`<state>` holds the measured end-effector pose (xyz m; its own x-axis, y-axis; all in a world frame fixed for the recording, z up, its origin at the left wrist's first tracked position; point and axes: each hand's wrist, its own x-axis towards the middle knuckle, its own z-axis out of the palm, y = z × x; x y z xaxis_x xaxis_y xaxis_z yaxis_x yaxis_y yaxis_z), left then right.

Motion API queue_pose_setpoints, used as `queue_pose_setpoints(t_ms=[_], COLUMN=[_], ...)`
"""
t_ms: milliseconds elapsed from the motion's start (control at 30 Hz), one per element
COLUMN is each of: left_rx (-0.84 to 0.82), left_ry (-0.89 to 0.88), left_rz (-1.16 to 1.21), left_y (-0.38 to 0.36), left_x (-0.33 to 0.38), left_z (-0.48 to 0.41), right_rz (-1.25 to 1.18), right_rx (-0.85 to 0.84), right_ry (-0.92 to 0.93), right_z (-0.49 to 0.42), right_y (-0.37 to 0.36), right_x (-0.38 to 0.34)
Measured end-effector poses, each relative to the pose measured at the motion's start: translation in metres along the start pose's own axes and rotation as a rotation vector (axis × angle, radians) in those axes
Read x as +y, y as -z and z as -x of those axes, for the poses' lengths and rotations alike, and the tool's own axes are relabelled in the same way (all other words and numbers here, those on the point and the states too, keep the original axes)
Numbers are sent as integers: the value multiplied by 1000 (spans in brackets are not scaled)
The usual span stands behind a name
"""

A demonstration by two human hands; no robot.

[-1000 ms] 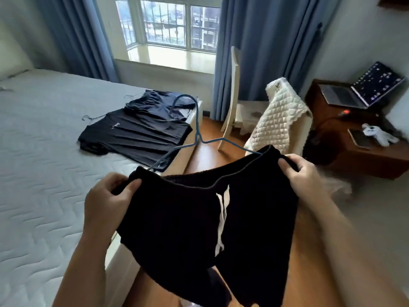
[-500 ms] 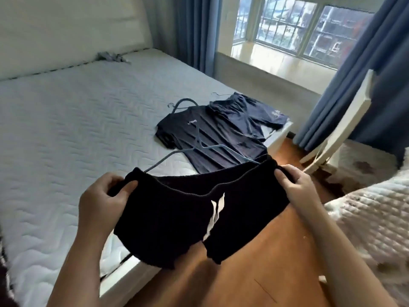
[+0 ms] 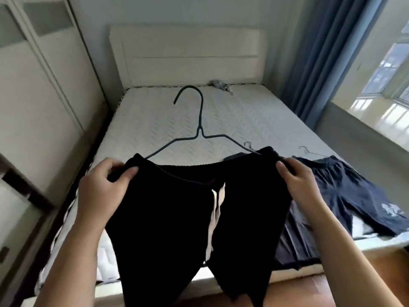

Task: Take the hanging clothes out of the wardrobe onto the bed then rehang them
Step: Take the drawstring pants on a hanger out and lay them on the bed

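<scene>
I hold a pair of black shorts (image 3: 172, 222) with white drawstrings spread in front of me above the foot of the bed (image 3: 155, 125). My left hand (image 3: 104, 191) grips the waistband's left corner and my right hand (image 3: 296, 180) grips its right corner. A dark wire hanger (image 3: 200, 129) sits inside the waistband, its hook pointing up toward the headboard. More dark clothes (image 3: 354, 196) lie flat on the mattress at the right, with two thin hanger hooks (image 3: 306, 149) showing behind them.
Sliding wardrobe doors (image 3: 37, 96) run along the left, close to the bed. A cream headboard (image 3: 188, 54) stands at the far end, with a small grey item (image 3: 220, 85) on the mattress below it. Blue curtains (image 3: 325, 58) and a window are at the right.
The view has swung left from the window and chair side to face the bed and headboard. Both hands have kept their hold on the shorts' waistband, and the hanger now stands upright.
</scene>
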<state>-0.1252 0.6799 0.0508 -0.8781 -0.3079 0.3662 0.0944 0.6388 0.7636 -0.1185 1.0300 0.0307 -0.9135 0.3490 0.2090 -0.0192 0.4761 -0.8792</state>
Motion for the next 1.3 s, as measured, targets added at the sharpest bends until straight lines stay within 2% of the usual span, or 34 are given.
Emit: queue_pose_setpoints(t_ms=[167, 333, 600, 833, 1067, 1300], left_rx=[111, 174, 57, -176, -315, -411], left_ry=[17, 12, 32, 193, 414, 464], left_rz=[-27, -42, -4, -31, -129, -273], left_y=[-15, -41, -126, -253, -378, -483], left_x=[16, 24, -15, -105, -207, -299], left_z=[-43, -105, -246, -326, -354, -371], right_rz=[-14, -57, -13, 128, 246, 352], right_rx=[-96, -91, -91, -182, -303, -368], right_ry=[72, 99, 10, -212, -398, -542], right_z=[-79, -150, -274, -368, -431, -465], right_y=[-14, -39, -117, -207, -293, -368], right_x=[-15, -29, -12, 85, 212, 327])
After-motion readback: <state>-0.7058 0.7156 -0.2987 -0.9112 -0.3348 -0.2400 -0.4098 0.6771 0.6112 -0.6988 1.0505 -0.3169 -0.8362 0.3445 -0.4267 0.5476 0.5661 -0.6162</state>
